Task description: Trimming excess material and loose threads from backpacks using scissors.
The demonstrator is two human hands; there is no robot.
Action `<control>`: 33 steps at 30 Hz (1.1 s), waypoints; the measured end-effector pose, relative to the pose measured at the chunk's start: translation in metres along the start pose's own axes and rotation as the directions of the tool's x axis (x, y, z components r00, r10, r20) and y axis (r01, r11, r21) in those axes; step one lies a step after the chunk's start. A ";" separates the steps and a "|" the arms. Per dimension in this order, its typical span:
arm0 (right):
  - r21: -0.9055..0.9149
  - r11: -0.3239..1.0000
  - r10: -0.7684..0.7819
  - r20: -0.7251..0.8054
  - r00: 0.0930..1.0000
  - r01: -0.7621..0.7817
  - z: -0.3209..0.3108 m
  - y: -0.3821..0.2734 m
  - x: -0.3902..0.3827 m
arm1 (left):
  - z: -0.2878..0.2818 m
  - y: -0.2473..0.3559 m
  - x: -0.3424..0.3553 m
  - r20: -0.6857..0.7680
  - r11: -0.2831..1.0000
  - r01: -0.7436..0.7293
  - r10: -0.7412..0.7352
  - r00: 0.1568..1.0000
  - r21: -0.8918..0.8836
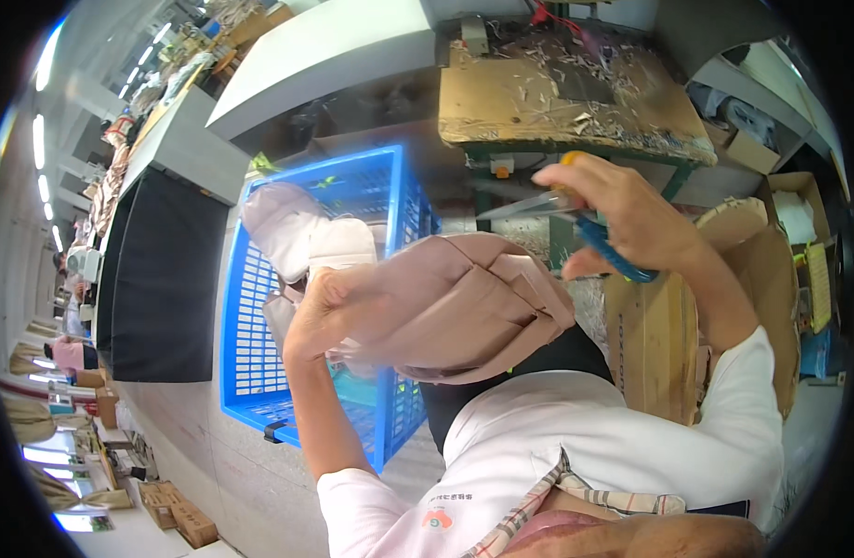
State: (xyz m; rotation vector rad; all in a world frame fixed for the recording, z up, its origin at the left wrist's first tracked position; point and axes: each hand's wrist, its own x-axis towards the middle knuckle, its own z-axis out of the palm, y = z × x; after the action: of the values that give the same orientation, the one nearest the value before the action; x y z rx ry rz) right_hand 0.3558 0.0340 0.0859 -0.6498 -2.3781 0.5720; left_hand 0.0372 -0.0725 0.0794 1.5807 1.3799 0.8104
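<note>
My left hand [329, 312] is closed on the left end of a large dusty-pink, leather-like piece [455, 302]. Overlapping folded bands with dark gaps run across its right side, and I cannot tell what kind of article it is. Scissors [602, 246] with a blue and a yellow handle loop are gripped in my right hand [636, 214]. Their blades point left above the piece, apart from it, and are blurred. Behind my left hand, more pale pink pieces [292, 228] lie over a blue plastic crate [396, 307].
A worn wooden worktable [501, 102] strewn with scraps stands at the far side. Cardboard boxes [655, 344] sit close on my right. A black-sided bench [162, 288] stands left of the crate. Farther left, a person in pink [69, 353] is visible.
</note>
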 end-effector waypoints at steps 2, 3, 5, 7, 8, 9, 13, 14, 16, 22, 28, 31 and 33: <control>-0.137 0.977 -0.137 0.173 0.975 0.161 0.001 -0.007 0.015 | 0.006 -0.004 0.001 0.025 1.000 -0.007 0.007 1.000 -0.013; -0.136 0.977 -0.139 0.188 0.972 0.166 0.002 -0.010 0.019 | 0.008 -0.005 0.001 0.027 1.000 -0.002 0.002 1.000 0.022; -0.276 0.941 -0.102 0.325 0.940 0.197 0.004 -0.013 0.024 | 0.010 -0.006 0.003 0.039 1.000 -0.028 0.027 0.999 0.007; -0.272 0.929 -0.161 0.313 0.936 0.251 0.006 -0.013 0.028 | 0.012 -0.006 0.005 0.052 0.999 -0.046 0.046 0.998 0.012; -0.286 0.926 -0.145 0.337 0.930 0.248 0.006 -0.014 0.029 | 0.013 -0.005 0.005 0.045 0.996 -0.089 0.089 0.995 0.008; -0.297 0.923 -0.130 0.361 0.923 0.246 0.007 -0.014 0.030 | 0.014 -0.005 0.005 0.029 0.993 -0.116 0.115 0.993 0.036; -0.291 0.918 -0.152 0.371 0.916 0.270 0.011 -0.016 0.034 | 0.016 -0.006 0.007 0.027 0.982 -0.184 0.183 0.983 0.039; -0.289 0.916 -0.161 0.374 0.913 0.279 0.012 -0.016 0.035 | 0.015 -0.006 0.006 0.042 0.986 -0.157 0.154 0.987 0.062; -0.284 0.913 -0.172 0.380 0.909 0.292 0.013 -0.014 0.037 | 0.013 -0.007 0.006 0.052 0.988 -0.127 0.123 0.991 0.084; -0.354 0.862 -0.231 0.366 0.902 0.364 0.019 -0.004 0.039 | 0.014 -0.011 0.007 0.070 0.982 -0.142 0.133 0.989 0.128; -0.362 0.834 -0.281 0.370 0.885 0.416 0.015 0.000 0.037 | 0.014 -0.016 0.008 0.086 0.976 -0.174 0.163 0.983 0.132; -0.343 0.843 -0.272 0.394 0.878 0.414 0.013 -0.003 0.036 | 0.015 -0.017 0.007 0.094 0.983 -0.167 0.160 0.983 0.073; -0.321 0.844 -0.313 0.357 0.880 0.430 0.013 -0.005 0.036 | 0.017 -0.016 0.008 0.084 0.981 -0.131 0.120 0.989 0.143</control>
State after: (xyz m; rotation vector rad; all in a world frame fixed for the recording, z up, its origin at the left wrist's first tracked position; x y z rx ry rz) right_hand 0.3201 0.0472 0.0950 -0.2448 -2.8362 0.0082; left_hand 0.0470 -0.0677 0.0571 1.8104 1.3222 0.7278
